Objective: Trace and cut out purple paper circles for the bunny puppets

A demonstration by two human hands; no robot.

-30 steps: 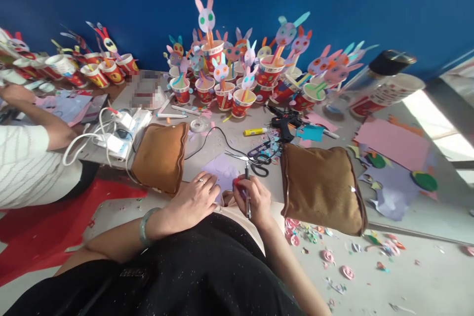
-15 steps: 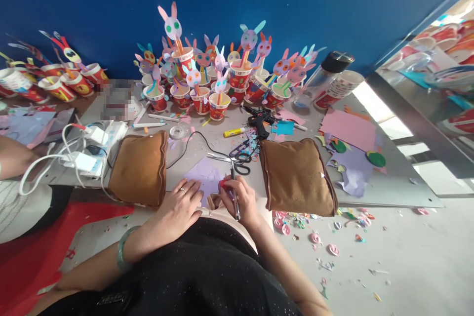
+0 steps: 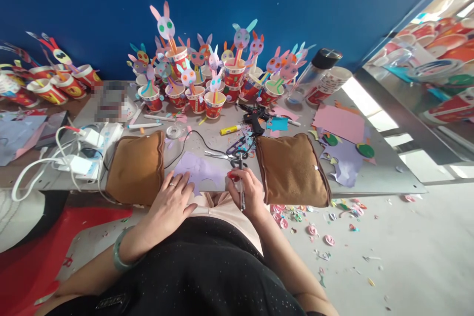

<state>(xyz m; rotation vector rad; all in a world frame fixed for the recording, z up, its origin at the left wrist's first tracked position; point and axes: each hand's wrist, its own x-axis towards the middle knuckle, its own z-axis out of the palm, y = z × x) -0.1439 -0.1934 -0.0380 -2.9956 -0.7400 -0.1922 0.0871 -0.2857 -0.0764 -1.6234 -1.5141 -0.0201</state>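
Resting palm down, the left hand (image 3: 172, 200) has its fingers slightly apart, gripping nothing, over the left part of the purple paper (image 3: 202, 170). At its three o'clock, the right hand (image 3: 252, 195) keeps its fingers curled closed around a pen (image 3: 242, 192), with a small red thing (image 3: 233, 176) at the fingertips. From this hand, the paper is at ten o'clock, the scissors (image 3: 218, 156) at eleven. Probably the paper could slide if the left hand lifts; a forward push could knock the pen against the scissors.
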